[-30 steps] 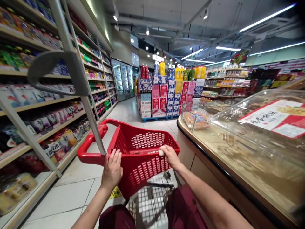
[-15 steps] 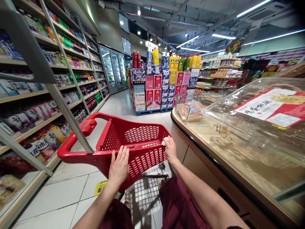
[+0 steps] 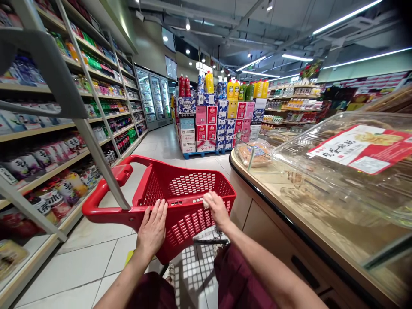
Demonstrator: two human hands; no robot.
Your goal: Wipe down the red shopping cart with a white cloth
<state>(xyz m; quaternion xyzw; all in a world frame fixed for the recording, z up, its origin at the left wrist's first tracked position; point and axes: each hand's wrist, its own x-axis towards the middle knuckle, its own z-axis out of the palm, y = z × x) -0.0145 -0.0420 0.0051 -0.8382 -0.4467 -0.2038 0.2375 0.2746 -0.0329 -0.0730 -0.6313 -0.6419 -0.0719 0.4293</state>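
Observation:
A red plastic shopping basket cart [image 3: 189,227] with slotted walls stands in front of me. My left hand [image 3: 152,229] lies on its near side by the rim, fingers stretched out and holding nothing. Farther right along the same rim, my right hand [image 3: 218,210] is closed around a small white wad [image 3: 206,201] that looks like tissue; most of it is hidden in the fingers. The wad is at the top edge of the near wall. A long grey pull handle [image 3: 99,159] slants up to the left from the cart's red rear frame [image 3: 103,212].
Drink shelves [image 3: 90,90] line the left side. At right, a wooden counter [image 3: 273,223] with a black edge holds clear food packs [image 3: 354,154]. Ahead stands a stack of drink cartons [image 3: 206,124] on a blue pallet [image 3: 206,152]. Glass-door fridges [image 3: 156,98] are behind.
My right hand has slid left along the near rim with the white wad, away from the right corner. My left hand has shifted slightly left, still resting on the cart.

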